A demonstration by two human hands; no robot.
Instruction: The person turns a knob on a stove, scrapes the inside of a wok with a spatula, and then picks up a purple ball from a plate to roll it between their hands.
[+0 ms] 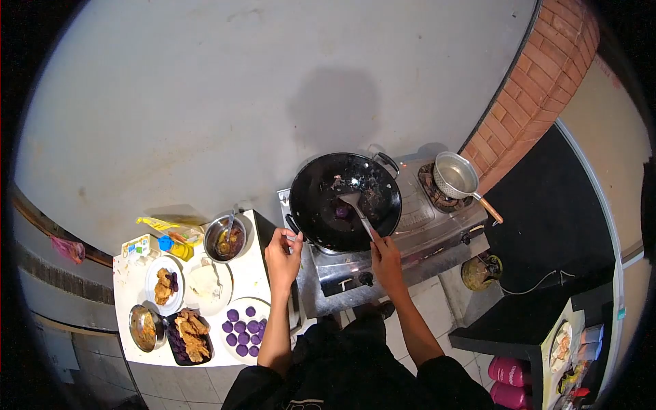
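A black wok (321, 184) sits on the left burner of the stove, with dark residue and glossy patches inside. My left hand (282, 258) is closed at the wok's near-left handle (292, 223), and a small pale bit shows between the fingers. In my right hand (387, 263) is a metal spatula (365, 222), its blade down inside the wok. A purple lump (342, 211) lies in the wok just under the blade, partly covered by it.
Left of the stove, a white table (260, 273) bears a plate of purple balls (239, 337), a black tray of fried pieces (191, 336), a metal bowl (224, 239) and other plates. A saucepan (456, 175) stands on the right burner, its handle jutting out. Below is a gas cylinder (481, 272).
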